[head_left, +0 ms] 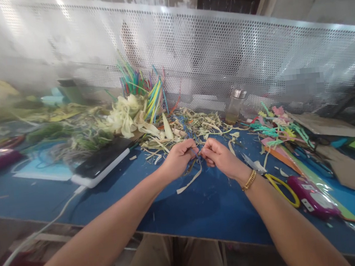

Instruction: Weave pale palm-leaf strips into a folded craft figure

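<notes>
My left hand [179, 157] and my right hand [218, 157] meet over the blue tabletop [202, 205], both with fingers pinched shut. Between them they grip a pale dried leaf strip [190, 181], whose loose end curls down and to the left onto the table. A thin dark stem also seems to run between the fingertips, too small to make out. My right wrist wears a gold bracelet [250, 180]. Just behind the hands lies a heap of pale leaf strips and scraps [183, 130].
A bunch of coloured straws [141, 88] stands against the perforated metal screen [221, 63]. A phone on a white cable [101, 161] lies left. Yellow-handled scissors [275, 180], a purple device [313, 197], a small glass jar [235, 105] and coloured paper scraps [273, 126] lie right.
</notes>
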`<action>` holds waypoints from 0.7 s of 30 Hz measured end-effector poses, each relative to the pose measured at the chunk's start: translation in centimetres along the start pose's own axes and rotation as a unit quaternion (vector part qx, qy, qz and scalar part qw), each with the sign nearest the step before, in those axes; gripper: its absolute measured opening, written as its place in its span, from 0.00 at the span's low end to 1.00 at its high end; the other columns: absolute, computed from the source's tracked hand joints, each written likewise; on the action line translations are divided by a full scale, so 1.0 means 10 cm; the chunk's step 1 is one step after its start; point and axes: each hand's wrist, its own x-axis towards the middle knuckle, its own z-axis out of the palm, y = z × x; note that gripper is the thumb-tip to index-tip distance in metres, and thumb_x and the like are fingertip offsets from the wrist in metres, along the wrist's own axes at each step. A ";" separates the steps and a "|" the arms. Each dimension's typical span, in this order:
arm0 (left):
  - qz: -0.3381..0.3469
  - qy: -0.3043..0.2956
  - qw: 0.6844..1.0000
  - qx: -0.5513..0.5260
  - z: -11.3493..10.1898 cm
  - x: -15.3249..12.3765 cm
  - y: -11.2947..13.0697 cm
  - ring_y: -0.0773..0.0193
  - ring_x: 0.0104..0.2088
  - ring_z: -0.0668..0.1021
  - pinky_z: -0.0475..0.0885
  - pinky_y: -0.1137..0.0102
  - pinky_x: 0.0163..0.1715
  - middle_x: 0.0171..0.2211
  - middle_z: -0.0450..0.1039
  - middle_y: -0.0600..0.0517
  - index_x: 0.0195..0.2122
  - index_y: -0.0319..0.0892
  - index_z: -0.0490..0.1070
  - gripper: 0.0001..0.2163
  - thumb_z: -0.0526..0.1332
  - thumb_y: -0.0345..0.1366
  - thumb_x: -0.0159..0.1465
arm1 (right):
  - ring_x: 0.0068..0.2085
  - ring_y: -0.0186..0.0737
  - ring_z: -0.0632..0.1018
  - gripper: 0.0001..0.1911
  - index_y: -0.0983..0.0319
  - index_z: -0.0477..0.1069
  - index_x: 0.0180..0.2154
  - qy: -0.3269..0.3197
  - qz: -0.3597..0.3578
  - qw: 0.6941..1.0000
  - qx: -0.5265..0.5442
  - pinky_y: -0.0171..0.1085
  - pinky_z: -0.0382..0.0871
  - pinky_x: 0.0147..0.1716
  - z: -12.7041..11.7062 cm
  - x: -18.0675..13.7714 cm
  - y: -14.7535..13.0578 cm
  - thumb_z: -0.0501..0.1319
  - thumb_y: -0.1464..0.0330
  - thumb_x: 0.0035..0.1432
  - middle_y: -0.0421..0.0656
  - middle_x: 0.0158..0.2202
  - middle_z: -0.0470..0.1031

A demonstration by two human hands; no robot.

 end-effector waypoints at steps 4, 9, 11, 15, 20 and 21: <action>0.001 -0.006 1.000 0.009 -0.01 0.01 -0.02 0.71 0.23 0.60 0.56 0.75 0.24 0.21 0.56 0.58 0.25 0.40 0.61 0.06 0.54 0.31 0.59 | 0.20 0.27 0.59 0.11 0.59 0.58 0.28 -0.003 -0.005 1.000 -0.011 0.31 0.53 0.21 -0.01 0.00 0.02 0.57 0.63 0.58 0.33 0.23 0.62; -0.044 0.026 0.999 -0.005 -0.04 0.03 -0.05 0.73 0.19 0.60 0.55 0.76 0.20 0.18 0.57 0.60 0.25 0.41 0.60 0.10 0.58 0.38 0.59 | 0.20 0.28 0.63 0.12 0.59 0.60 0.28 0.050 -0.003 0.998 -0.028 0.31 0.57 0.21 0.00 0.03 0.06 0.58 0.59 0.57 0.33 0.21 0.63; -0.075 0.043 0.996 -0.025 -0.03 0.04 -0.05 0.74 0.17 0.59 0.53 0.76 0.17 0.17 0.56 0.61 0.25 0.41 0.59 0.12 0.61 0.41 0.58 | 0.20 0.28 0.64 0.14 0.59 0.61 0.29 0.069 0.013 0.997 -0.006 0.30 0.57 0.19 0.02 0.03 0.06 0.60 0.57 0.55 0.32 0.20 0.62; -0.103 0.065 0.990 -0.073 -0.01 0.03 -0.03 0.75 0.15 0.58 0.51 0.77 0.15 0.15 0.56 0.62 0.26 0.42 0.59 0.15 0.64 0.44 0.56 | 0.17 0.27 0.64 0.16 0.58 0.59 0.30 0.082 0.060 0.993 0.057 0.28 0.53 0.14 0.08 0.02 0.01 0.62 0.55 0.52 0.31 0.21 0.63; -0.083 0.075 0.989 -0.091 -0.02 0.02 0.00 0.75 0.16 0.57 0.51 0.77 0.16 0.16 0.56 0.61 0.25 0.41 0.61 0.15 0.64 0.43 0.57 | 0.14 0.24 0.61 0.16 0.58 0.58 0.31 0.046 0.108 0.987 0.113 0.28 0.51 0.14 0.14 -0.02 -0.06 0.61 0.55 0.54 0.34 0.24 0.70; -0.072 0.067 0.991 -0.093 -0.03 0.02 0.00 0.75 0.17 0.57 0.51 0.77 0.17 0.17 0.56 0.61 0.25 0.40 0.62 0.14 0.65 0.43 0.56 | 0.14 0.24 0.59 0.16 0.58 0.58 0.31 0.037 0.115 0.986 0.116 0.28 0.50 0.14 0.13 -0.03 -0.06 0.60 0.55 0.55 0.34 0.22 0.69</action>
